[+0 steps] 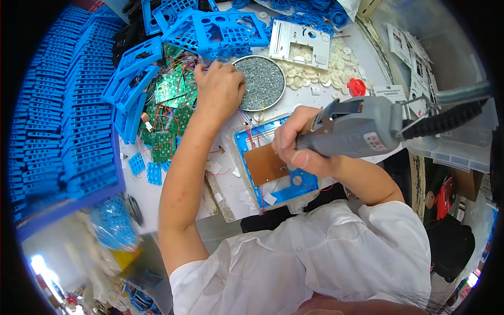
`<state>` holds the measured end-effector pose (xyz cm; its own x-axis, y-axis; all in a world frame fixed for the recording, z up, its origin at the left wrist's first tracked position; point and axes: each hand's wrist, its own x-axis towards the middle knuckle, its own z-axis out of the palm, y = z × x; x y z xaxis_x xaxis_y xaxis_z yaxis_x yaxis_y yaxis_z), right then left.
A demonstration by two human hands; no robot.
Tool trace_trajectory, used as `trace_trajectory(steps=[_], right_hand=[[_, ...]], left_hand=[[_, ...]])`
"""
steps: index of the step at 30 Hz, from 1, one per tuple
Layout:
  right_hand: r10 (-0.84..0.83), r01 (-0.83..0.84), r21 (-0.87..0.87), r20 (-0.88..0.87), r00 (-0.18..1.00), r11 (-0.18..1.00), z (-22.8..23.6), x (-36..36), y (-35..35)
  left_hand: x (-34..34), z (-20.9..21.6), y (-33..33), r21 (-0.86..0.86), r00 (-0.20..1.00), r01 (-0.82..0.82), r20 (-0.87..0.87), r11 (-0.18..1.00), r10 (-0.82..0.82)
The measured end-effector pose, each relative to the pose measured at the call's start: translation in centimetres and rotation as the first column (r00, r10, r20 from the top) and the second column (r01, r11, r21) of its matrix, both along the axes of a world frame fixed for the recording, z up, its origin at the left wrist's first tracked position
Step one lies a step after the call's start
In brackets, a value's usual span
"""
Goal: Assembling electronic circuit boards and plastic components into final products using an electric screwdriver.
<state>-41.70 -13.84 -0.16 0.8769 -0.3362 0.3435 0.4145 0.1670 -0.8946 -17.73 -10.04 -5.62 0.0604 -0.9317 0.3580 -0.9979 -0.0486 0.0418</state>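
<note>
head view: right fingers (285, 137) clamped round screwdriver (353, 127) over blue panel (290, 197); left fingers (214, 66) beside dish rim (284, 84), cannot tell grip.

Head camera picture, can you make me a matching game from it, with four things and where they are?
Column one:
1. electric screwdriver
2. screws
3. brown circuit board
4. red plastic piece

Column two:
A. lying over a blue casing
B. gripped by the right hand
C. next to cream-coloured discs
D. heaped in a round dish

Right pairs: 1-B, 2-D, 3-A, 4-C.
</note>
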Motion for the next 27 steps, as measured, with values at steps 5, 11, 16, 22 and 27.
trace_trajectory(steps=[5, 11, 16, 22, 27], right_hand=[[0.047, -0.048, -0.035, -0.039, 0.998, 0.998, -0.1, 0.7, 0.4], [0.102, -0.106, -0.094, -0.047, 0.994, 0.99, -0.2, 1.0, 0.4], [0.097, -0.126, -0.18, -0.16, 0.982, 0.976, 0.0, 1.3, 0.4], [0.125, -0.127, 0.076, 0.042, 0.991, 0.989, 1.0, 1.4, 0.9], [0.269, -0.319, 0.173, 0.26, 0.927, 0.932, 3.6, 1.9, 2.0]], left_hand=[[0.4, -0.4, -0.5, -0.162, 0.992, -0.059, 0.101, 0.985, 0.076], [-1.4, 5.1, 4.1, -0.038, 0.955, -0.077, -0.291, 0.996, 0.063], [-4.9, 5.7, 10.7, -0.095, 0.585, -0.01, -0.808, 0.995, -0.071], [-10.3, 1.7, 14.9, -0.162, 0.803, -0.053, -0.593, 0.985, -0.054], [-12.4, 1.6, 15.6, -0.226, 0.809, -0.091, -0.585, 0.97, -0.061]])
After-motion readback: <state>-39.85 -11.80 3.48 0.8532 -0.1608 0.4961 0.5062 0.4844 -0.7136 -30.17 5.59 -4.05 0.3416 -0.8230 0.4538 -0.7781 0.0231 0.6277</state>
